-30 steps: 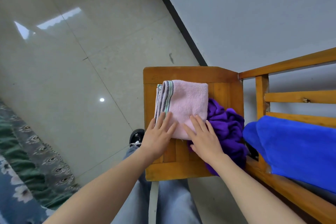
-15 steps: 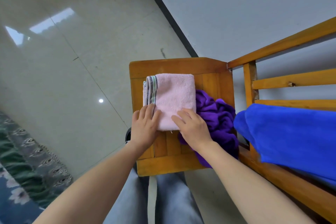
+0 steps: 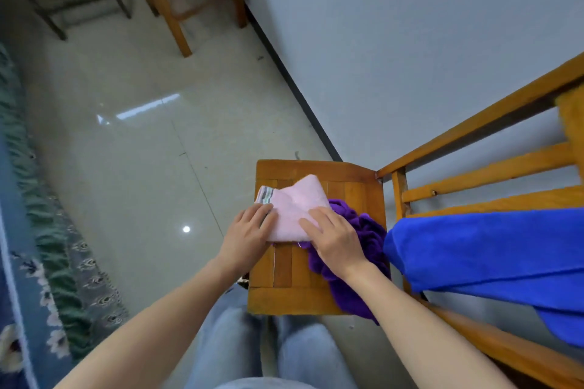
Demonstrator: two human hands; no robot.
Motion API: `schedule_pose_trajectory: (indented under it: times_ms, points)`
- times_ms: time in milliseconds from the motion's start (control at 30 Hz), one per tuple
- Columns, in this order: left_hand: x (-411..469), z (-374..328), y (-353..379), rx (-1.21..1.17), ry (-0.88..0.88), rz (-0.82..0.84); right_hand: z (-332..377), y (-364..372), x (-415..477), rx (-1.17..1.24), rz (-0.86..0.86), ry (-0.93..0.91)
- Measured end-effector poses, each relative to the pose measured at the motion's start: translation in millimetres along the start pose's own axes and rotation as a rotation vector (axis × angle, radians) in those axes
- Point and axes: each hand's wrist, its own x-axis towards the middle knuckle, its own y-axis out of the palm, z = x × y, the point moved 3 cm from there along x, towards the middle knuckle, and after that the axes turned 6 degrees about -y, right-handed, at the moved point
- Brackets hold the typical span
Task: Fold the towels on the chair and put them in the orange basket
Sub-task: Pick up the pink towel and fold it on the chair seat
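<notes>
Pink towel [image 3: 297,202], folded, lies on the wooden chair seat [image 3: 347,189], between and just beyond the two grips. Half a second ago it was a flat, squared rectangle. Now its far right corner is humped up into a peak and its outline is skewed. The left grip [image 3: 249,232] has its fingers curled over the towel's near left edge. The right grip [image 3: 335,235] has bent fingers clamped on its near right corner, where before both lay flatter. The towel's long axis runs away from the grips toward the far edge of the seat, with the striped hem on the side beyond the left grip and the raised corner pointing at the wall. A crumpled purple towel [image 3: 363,230] lies touching it, under and right of the right grip. A blue towel [image 3: 489,249] hangs on the chair rail further right.
</notes>
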Motion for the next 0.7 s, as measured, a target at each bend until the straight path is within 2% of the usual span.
schedule_pose_trajectory:
  times_ms: [233,567,700]
  points:
    - [8,-13,-75,0.021,-0.048,-0.121,4,-70,48,-0.118,-0.056,-0.221]
    - [46,-38,-188,0.166,0.061,-0.35,-1,-175,101,-0.289,-0.182,-0.411]
    - [46,-35,-240,0.211,0.107,-0.449,17,-220,131,-0.33,-0.253,-0.512]
